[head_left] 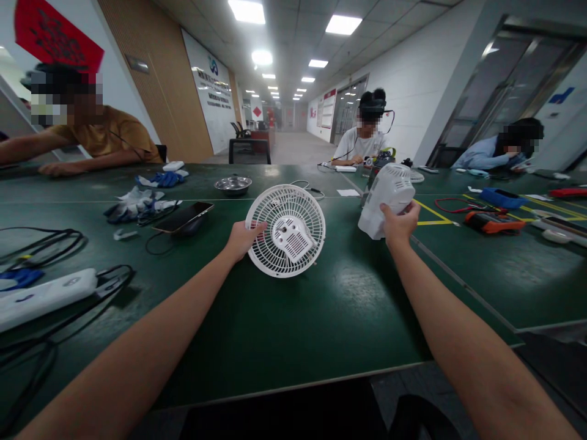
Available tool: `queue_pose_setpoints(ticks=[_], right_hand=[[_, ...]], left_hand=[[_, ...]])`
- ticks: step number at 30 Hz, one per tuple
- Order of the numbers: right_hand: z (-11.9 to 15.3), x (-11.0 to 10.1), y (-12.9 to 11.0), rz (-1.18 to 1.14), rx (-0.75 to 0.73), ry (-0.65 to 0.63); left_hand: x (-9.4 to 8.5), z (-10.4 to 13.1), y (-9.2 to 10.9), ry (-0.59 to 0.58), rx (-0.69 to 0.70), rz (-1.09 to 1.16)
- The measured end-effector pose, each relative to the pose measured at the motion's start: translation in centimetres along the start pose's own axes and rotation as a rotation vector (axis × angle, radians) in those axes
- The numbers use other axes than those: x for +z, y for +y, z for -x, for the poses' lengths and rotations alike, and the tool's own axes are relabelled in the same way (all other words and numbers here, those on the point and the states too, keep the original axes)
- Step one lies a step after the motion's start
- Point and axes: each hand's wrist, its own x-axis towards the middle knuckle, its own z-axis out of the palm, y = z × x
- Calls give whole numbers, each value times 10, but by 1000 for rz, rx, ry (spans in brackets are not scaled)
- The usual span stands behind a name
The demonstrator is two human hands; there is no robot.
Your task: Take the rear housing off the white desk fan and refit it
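A round white fan grille [293,238] with a slotted plate at its centre is held up over the green table [293,330]. My left hand [244,239] grips its left rim, thumb on the near side and the other fingers partly behind the grille. To the right, my right hand [400,221] is closed around a white plastic housing [387,192] with slots near its top. The two white parts are apart from each other.
Gloves [132,205], a phone [186,217] and a steel bowl [233,184] lie left of the grille. A power strip [50,298] with cables is nearer left. An orange multimeter [494,222] lies right. People sit across the table and at both sides.
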Motion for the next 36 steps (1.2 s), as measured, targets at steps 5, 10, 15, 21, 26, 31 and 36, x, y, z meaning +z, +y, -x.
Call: queue_pose_setpoints(ticks=[5,10,15,21,26,31,36], right_hand=[[2,-3,-7,18,-30,-21],[-3,-3,-8,2,-124,-22],[-10,-2,-4,-57,-161,-36],[-3,-11,-23,53,-370,70],[27,-9,-61,16,-401,-59],[70,8,-70,57,-245,-461],[92,20,-54,315,-144,-687]], left_hand=[[1,-1,0,29,2,-26],[1,0,1,34,-3,-27],[-1,0,0,16,-7,-24],[-1,-1,0,7,1,-24],[-4,-1,-1,-12,-15,-32],[-3,-2,-1,-13,-15,-28],[-1,-6,-5,0,-3,4]])
